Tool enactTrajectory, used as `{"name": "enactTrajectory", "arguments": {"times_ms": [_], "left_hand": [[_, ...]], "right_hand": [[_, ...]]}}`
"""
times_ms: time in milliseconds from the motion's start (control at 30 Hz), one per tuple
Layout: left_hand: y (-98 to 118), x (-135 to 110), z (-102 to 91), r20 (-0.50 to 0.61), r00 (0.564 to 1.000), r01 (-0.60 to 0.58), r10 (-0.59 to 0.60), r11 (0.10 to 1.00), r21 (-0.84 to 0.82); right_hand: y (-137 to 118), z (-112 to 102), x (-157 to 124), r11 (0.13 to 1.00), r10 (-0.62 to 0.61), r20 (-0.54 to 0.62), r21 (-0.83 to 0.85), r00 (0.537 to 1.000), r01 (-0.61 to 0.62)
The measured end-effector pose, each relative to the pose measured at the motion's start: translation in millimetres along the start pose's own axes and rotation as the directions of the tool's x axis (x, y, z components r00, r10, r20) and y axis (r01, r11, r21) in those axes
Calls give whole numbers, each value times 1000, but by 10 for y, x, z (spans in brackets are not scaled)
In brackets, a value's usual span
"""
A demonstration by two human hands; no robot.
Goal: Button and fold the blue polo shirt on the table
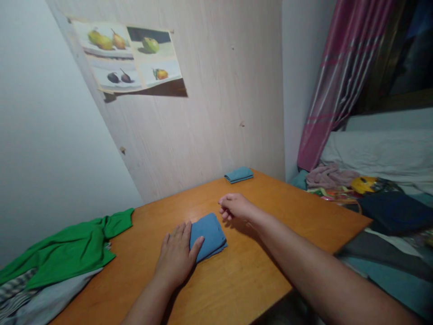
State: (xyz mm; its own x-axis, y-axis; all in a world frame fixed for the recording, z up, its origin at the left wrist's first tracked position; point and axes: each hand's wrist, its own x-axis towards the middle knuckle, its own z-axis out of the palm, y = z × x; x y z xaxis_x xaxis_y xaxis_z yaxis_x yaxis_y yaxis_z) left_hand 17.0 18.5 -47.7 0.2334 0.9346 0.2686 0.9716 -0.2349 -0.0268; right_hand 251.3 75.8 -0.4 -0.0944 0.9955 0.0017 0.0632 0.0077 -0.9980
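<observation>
A folded blue cloth [211, 234] lies in the middle of the orange wooden table [257, 271]. My left hand [177, 255] rests flat on the cloth's left edge, fingers stretched out and thumb on the fabric. My right hand [235, 206] hovers just beyond the cloth's far right corner, fingers curled loosely inward with nothing visible in them. A second folded blue cloth [238, 174] sits at the table's far edge against the wall.
A green garment [72, 248] and striped and grey clothes [30, 298] are heaped on the table's left end. To the right lies a bed with piled fabrics [379, 198] and a pink curtain [341, 81]. A fruit poster [126, 56] hangs on the wall.
</observation>
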Motion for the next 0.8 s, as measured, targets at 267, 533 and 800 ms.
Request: {"name": "enactTrajectory", "arguments": {"times_ms": [267,533,800], "left_hand": [[-32,-7,27,0,1000,1,-1,1000,10],[-30,-26,20,15,1000,-4,4,1000,-17],[-186,-15,-63,57,997,-42,46,997,-69]], "right_hand": [[299,260,378,986,-95,-33,-139,995,89],[475,250,330,942,-183,127,-262,975,211],[305,195,171,896,-64,318,-399,946,194]]}}
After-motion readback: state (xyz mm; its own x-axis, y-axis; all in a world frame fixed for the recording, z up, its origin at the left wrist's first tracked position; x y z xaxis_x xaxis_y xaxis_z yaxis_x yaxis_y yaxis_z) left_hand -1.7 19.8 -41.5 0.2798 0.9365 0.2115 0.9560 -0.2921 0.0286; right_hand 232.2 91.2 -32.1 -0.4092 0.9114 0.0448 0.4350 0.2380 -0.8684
